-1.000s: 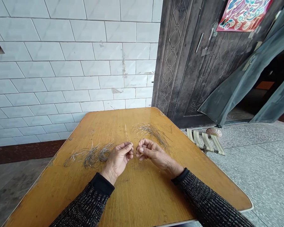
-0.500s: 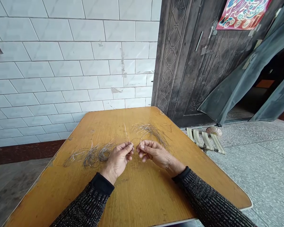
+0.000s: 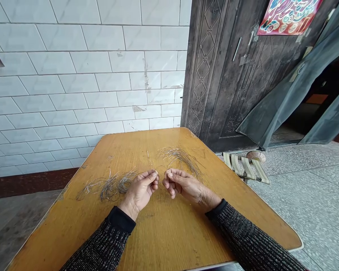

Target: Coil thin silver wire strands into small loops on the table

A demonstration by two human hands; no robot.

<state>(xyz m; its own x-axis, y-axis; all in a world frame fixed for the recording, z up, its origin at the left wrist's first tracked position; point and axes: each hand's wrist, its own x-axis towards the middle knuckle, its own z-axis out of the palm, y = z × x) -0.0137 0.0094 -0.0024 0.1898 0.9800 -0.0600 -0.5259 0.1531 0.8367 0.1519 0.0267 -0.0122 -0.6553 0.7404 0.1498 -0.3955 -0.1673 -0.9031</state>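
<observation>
Thumb and fingertips of my left hand (image 3: 143, 189) are pinched on a thin wire (image 3: 149, 159), whose light end sticks up past the fingers. Across a small gap, my right hand (image 3: 184, 185) is closed in a pinch too; a faint wire arc runs between the two hands. What lies right at the fingertips is too fine to make out. Left of my left hand rest coiled wire bundles (image 3: 109, 188), with a rounder wire coil (image 3: 126, 182) nearest to it. A loose bundle of straighter wires (image 3: 180, 156) lies just beyond my right hand.
The yellow wooden table (image 3: 169, 233) has a pale edging and stands against a white tiled wall (image 3: 81, 82). To the right are a dark carved door (image 3: 214, 94), a grey-green curtain (image 3: 288, 98) and a low stool with striped webbing (image 3: 245, 167) on the speckled floor.
My hands are slightly farther apart at the fingertips. The wire end above my left hand has shifted a little lower and left. The bundles lie where they were.
</observation>
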